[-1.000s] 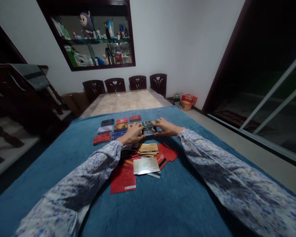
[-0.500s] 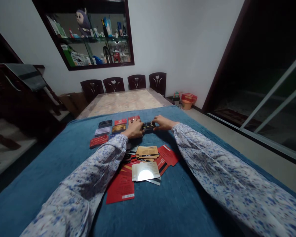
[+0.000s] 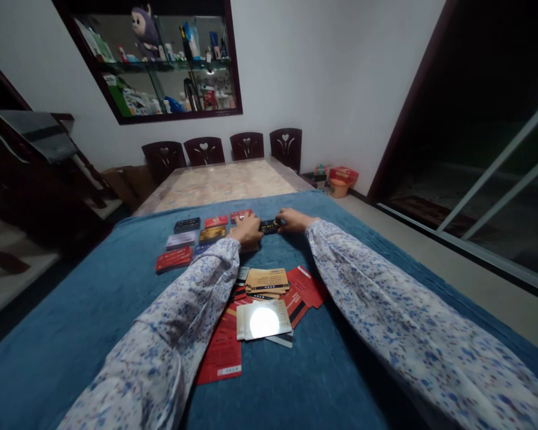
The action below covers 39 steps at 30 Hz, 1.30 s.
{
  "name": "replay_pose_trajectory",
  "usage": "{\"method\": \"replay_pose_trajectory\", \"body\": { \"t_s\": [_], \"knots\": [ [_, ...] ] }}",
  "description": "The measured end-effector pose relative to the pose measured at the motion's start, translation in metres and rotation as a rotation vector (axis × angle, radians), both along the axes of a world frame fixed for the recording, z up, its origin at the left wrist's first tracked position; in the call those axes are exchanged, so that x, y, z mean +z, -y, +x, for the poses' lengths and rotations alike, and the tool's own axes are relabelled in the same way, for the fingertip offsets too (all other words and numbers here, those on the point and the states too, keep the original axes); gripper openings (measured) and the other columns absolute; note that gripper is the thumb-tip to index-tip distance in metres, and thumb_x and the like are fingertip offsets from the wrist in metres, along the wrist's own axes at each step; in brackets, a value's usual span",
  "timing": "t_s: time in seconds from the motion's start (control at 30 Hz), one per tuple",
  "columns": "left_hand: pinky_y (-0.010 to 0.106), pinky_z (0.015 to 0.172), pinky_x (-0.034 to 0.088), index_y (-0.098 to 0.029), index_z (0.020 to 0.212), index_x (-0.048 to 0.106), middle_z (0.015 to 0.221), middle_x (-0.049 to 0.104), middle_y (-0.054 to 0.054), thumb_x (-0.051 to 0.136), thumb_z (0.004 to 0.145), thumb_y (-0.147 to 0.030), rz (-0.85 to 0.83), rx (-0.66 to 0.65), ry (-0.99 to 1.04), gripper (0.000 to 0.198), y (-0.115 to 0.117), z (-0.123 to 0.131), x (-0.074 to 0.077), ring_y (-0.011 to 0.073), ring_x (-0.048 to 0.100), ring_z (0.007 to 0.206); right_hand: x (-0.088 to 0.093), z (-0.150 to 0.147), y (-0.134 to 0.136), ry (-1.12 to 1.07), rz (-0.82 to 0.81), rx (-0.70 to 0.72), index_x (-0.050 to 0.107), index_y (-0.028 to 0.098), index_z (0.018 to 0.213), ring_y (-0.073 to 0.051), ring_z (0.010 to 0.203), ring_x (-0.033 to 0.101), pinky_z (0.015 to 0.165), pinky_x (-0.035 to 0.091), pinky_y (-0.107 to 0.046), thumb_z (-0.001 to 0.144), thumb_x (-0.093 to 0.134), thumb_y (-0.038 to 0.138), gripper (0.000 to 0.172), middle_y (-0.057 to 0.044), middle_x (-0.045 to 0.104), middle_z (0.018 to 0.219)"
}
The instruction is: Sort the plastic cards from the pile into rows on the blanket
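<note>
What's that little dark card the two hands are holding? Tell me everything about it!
The dark card is small, flat and rectangular, blackish with pale print too small to read; it looks like plastic. It sits low and level over the blue cloth, beside the rows of laid-out cards. The left hand grips its left end, the right hand its right end.

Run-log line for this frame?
left hand: holds dark card, left end | right hand: holds right end | card rows: beside left hand | loose card pile: nearer, on blue cloth
</note>
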State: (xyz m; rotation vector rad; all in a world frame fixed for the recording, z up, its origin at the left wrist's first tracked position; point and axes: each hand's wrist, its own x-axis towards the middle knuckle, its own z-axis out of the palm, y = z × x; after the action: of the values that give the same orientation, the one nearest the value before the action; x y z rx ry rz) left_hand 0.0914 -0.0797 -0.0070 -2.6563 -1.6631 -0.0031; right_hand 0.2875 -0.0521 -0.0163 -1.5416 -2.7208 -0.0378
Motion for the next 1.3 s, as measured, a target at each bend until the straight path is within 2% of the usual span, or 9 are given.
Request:
{"method": "replay_pose_trajectory", "body": {
  "t_s": [0.47, 0.73, 1.0, 1.3],
  "knots": [
    [0.072, 0.103, 0.034, -0.024, 0.118, 0.07, 0.132, 0.062, 0.016, 0.059, 0.081, -0.024, -0.055, 0.024, -0.019, 0.039, -0.018, 0.002, -0.005, 0.0423, 0.043, 0.132, -0.006, -0.001, -0.009, -0.01, -0.018, -0.017, 0.076, 0.018, 0.113, -0.024, 0.103, 0.067, 0.085, 0.048, -0.025, 0.086, 0.073, 0.028, 0.029, -0.013, 0.071, 0.117],
    [0.074, 0.104, 0.033, -0.022, 0.117, 0.071, 0.137, 0.058, 0.019, 0.061, 0.082, -0.024, -0.072, 0.061, -0.032, 0.037, -0.021, 0.004, -0.006, 0.0441, 0.041, 0.135, -0.006, -0.001, -0.01, -0.029, -0.043, -0.039, 0.073, 0.017, 0.123, -0.024, 0.106, 0.067, 0.088, 0.047, -0.025, 0.086, 0.073, 0.029, 0.039, -0.014, 0.07, 0.119],
    [0.073, 0.108, 0.031, -0.019, 0.12, 0.069, 0.14, 0.055, 0.02, 0.058, 0.084, -0.02, -0.078, 0.068, -0.05, 0.038, -0.014, 0.008, -0.004, 0.044, 0.039, 0.138, -0.003, -0.003, -0.006, -0.067, -0.076, -0.067, 0.072, 0.016, 0.127, -0.024, 0.107, 0.067, 0.09, 0.047, -0.024, 0.085, 0.072, 0.029, 0.044, -0.014, 0.069, 0.122],
    [0.069, 0.109, 0.032, -0.019, 0.123, 0.067, 0.136, 0.06, 0.019, 0.057, 0.08, -0.019, -0.049, 0.045, -0.058, 0.044, -0.004, 0.009, 0.0, 0.0401, 0.042, 0.135, -0.004, -0.003, -0.006, -0.07, -0.081, -0.073, 0.072, 0.019, 0.127, -0.024, 0.11, 0.065, 0.094, 0.047, -0.024, 0.084, 0.071, 0.029, 0.044, -0.011, 0.07, 0.12]
  ]
}}
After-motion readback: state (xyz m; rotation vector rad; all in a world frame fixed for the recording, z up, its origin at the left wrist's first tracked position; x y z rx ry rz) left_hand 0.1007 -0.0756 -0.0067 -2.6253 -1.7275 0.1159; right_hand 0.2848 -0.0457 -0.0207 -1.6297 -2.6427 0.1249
